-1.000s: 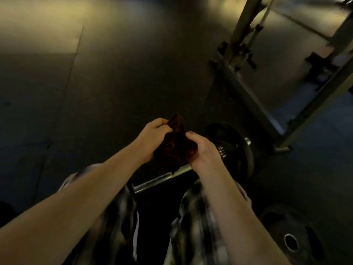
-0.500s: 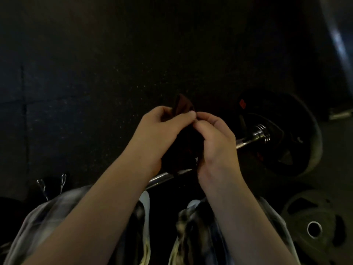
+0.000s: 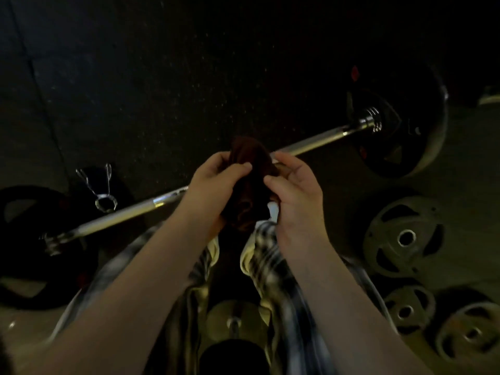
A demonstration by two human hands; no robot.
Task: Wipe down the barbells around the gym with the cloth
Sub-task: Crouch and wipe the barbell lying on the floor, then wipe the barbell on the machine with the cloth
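A dark reddish-brown cloth (image 3: 250, 182) is bunched between both my hands, above the middle of the barbell. My left hand (image 3: 213, 185) pinches its left side with thumb and fingers. My right hand (image 3: 295, 190) grips its right side with curled fingers. The steel barbell (image 3: 119, 217) lies on the dark floor, running from lower left to upper right. A black plate (image 3: 400, 125) is on its right end. Its left end (image 3: 54, 243) rests by another black plate (image 3: 32, 247). The bar's middle is hidden behind the cloth and hands.
A spring collar clip (image 3: 101, 190) lies on the floor just behind the bar's left part. Loose grey weight plates (image 3: 403, 239) lie on the floor at right, with smaller ones (image 3: 472, 331) nearer me. A plate (image 3: 234, 320) lies between my legs.
The view has dropped and widened over the barbell, so its left end, the clip and the loose plates now show. Both hands still hold the cloth and have spread slightly apart.
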